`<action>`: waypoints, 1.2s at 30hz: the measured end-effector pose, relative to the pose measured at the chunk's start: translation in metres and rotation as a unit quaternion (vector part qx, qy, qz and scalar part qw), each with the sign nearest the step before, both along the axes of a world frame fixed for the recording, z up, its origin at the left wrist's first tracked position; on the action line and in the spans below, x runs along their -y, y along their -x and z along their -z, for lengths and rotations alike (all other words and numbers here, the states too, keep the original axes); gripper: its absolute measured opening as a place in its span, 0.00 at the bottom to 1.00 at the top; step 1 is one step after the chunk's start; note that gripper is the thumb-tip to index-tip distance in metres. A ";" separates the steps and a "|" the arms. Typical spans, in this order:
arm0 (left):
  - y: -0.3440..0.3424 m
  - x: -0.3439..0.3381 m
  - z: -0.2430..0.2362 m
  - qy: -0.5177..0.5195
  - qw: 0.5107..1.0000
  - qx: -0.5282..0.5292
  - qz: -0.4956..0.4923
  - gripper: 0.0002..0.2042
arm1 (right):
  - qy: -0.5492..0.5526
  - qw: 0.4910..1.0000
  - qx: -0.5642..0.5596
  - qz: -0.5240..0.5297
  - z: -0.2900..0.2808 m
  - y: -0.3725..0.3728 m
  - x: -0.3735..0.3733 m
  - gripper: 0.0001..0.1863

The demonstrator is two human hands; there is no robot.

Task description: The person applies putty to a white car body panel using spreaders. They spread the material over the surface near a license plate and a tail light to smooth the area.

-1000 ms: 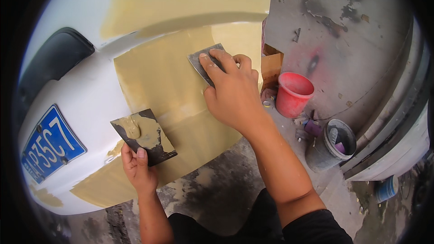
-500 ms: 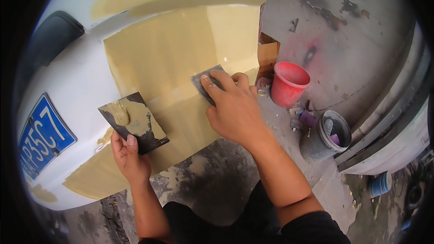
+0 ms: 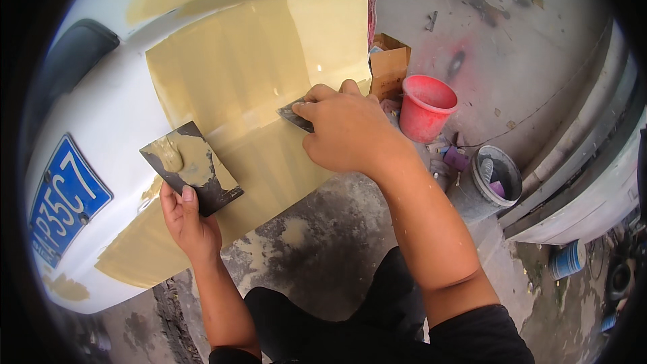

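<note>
Yellow-beige filler covers a wide patch of a white car's bumper (image 3: 232,61). In my left hand (image 3: 192,226) is a dark square putty board (image 3: 214,197), gripped at its near edge, thumb on top. Beige putty (image 3: 195,155) is smeared across the board, with a thicker lump toward its left side. My right hand (image 3: 350,128) grips a dark flat putty spreader (image 3: 294,116) and has it at the coated surface, right of the board. The hand hides much of the spreader, including part of its edge.
A blue licence plate (image 3: 69,199) is on the car at left. Right of the bumper stand an open cardboard box (image 3: 391,67), a red bucket (image 3: 428,108) and a grey bucket (image 3: 482,185). A loose bumper-like panel (image 3: 579,195) and a blue can (image 3: 567,259) lie farther right.
My right hand has turned the spreader so less of its flat face shows, and sits slightly nearer the bumper's lower part. The view has shifted a little; the left hand still holds the board.
</note>
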State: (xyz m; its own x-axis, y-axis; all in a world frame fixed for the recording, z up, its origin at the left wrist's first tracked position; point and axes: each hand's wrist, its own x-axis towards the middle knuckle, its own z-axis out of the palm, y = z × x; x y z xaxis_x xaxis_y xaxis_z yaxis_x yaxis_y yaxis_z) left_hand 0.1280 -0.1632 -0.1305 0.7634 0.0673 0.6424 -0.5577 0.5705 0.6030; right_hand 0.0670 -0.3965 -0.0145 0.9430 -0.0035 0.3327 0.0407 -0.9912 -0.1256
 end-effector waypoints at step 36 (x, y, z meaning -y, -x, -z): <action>0.088 0.085 0.001 0.077 0.976 -0.051 0.196 0.22 | -0.719 0.635 0.065 -0.275 0.163 0.075 0.023 0.23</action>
